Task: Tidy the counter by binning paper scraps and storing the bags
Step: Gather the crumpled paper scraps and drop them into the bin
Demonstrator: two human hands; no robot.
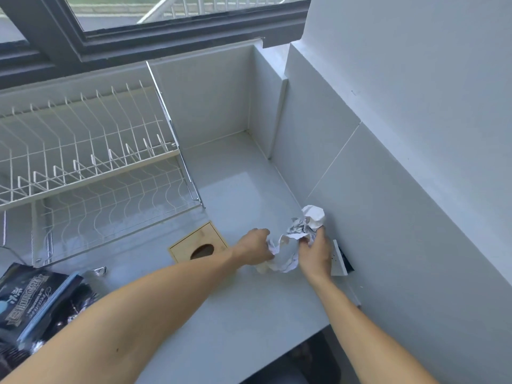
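Dark printed bags [33, 300] lie at the tabletop's [243, 314] left edge, while the left hand [253, 246] and right hand [315, 254] each clench crumpled paper scraps [297, 236] near the tiled wall [388, 203].

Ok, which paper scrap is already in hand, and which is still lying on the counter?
The white crumpled paper is gripped by the left hand and right hand. The small silvery scrap lies untouched beside the dark bags.

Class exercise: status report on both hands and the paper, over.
Left hand and right hand both gripping crumpled paper. Dark bags on counter, unstored. Nothing obstructing.
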